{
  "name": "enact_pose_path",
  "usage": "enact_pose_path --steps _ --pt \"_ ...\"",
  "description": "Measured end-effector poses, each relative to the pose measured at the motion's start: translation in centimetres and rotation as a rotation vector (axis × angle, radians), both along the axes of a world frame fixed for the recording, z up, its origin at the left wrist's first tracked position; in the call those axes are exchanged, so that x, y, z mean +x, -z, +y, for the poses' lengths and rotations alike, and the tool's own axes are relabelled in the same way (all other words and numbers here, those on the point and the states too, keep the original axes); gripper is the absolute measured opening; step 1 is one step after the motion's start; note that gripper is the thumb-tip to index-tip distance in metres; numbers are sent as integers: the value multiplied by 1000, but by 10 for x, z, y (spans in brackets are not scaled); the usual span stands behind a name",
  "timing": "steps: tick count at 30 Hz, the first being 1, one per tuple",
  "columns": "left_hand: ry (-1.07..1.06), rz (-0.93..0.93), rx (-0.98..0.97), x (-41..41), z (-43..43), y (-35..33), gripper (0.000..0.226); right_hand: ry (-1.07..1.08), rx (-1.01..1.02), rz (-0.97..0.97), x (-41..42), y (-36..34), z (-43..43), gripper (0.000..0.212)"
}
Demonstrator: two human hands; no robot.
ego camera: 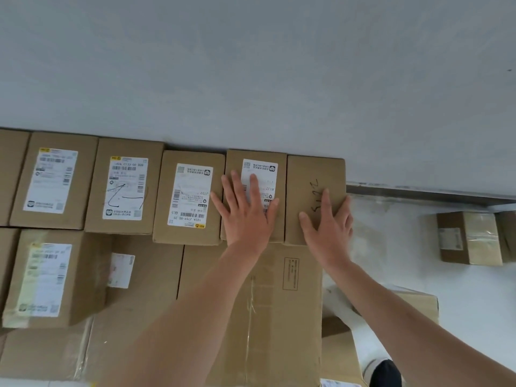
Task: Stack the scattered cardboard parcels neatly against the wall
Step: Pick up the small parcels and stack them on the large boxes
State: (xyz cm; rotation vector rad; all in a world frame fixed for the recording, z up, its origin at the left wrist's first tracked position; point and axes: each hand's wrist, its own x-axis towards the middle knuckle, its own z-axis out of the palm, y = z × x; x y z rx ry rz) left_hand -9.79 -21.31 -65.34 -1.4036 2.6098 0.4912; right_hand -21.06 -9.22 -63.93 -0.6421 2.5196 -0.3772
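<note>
A row of brown cardboard parcels stands against the grey wall. My left hand lies flat, fingers spread, on a labelled parcel in that row. My right hand rests flat on the rightmost parcel, which bears handwritten numbers, with its fingers over the right edge. Left of them sit a parcel with a long white label and a parcel with pen scribbles on its label. A large flat box lies under the row's front.
A small taped parcel sits alone on the white floor at the right. Another box lies lower right beside a white shoe. More labelled parcels are stacked at the left. A dark shoe tip shows at the bottom.
</note>
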Motion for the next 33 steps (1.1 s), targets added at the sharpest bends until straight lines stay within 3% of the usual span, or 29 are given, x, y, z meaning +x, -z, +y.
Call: enact_pose_path --steps 3,7,18,25,33 --pt "62 -7 -7 35 -7 -6 79 -68 -30 -37 -2 0 10 94" --pt "8 -170 17 98 -20 -7 80 -112 -28 -60 -2 -1 17 101" --pt "35 -101 82 88 -27 -13 80 -138 -93 -106 -5 -10 23 107" --pt "224 100 134 7 104 -50 72 -55 -154 -68 -13 -33 108 86" --pt "465 46 234 -126 273 -39 68 153 20 -18 -100 -17 329 80"
